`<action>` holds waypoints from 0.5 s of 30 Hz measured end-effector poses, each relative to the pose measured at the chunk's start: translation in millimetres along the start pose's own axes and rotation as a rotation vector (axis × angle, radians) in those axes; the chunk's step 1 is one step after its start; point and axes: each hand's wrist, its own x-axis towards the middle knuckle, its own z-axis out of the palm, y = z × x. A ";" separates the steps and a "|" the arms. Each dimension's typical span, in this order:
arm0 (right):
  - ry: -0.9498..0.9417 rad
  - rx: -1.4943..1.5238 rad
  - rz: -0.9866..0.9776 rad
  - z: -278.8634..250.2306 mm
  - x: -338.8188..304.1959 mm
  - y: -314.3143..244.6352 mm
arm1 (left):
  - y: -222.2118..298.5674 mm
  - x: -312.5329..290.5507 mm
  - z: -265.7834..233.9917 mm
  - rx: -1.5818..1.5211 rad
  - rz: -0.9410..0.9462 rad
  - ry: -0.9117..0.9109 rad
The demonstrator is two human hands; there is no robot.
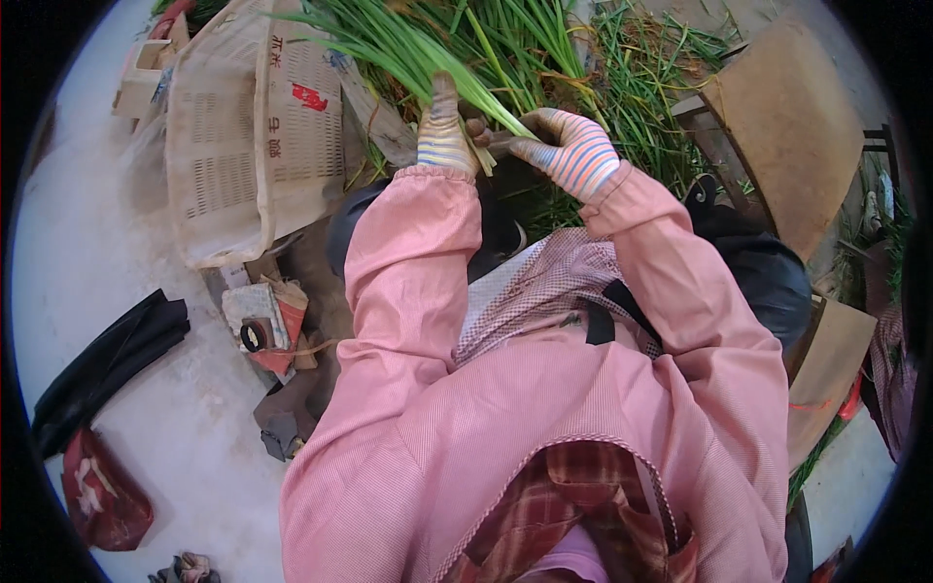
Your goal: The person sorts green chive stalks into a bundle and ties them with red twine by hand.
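A bunch of chives (442,68), with long green leaves and pale stem ends, slants across the top of the head view. Around its middle, my left hand (449,126) is closed, with the thumb lying up over the leaves. My right hand (571,151) pinches at the pale stem ends, just to the right. Both hands wear striped knit gloves with brown, soiled fingers. Behind them lies a larger heap of loose chives (525,44), some of it yellowed. The underside of the bunch is hidden by my fingers.
To the left, a large beige plastic basket (219,146) lies tipped on its side. A brown board (787,126) leans at the right. Scattered trimmings (641,83) cover the ground beyond my right hand. Black sheeting (112,364) and a dark red bag (102,491) lie on the left floor.
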 end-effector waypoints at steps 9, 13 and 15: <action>-0.082 0.182 0.101 12.0 -1.1 19.7 | 0.6 -29.7 8.5 0.206 -0.037 0.267; 0.064 0.278 -0.059 9.5 24.2 31.9 | -11.5 -34.3 8.9 0.341 -0.017 0.223; 0.117 0.184 -0.045 9.7 30.4 32.3 | -13.1 -34.1 7.2 0.361 -0.012 0.181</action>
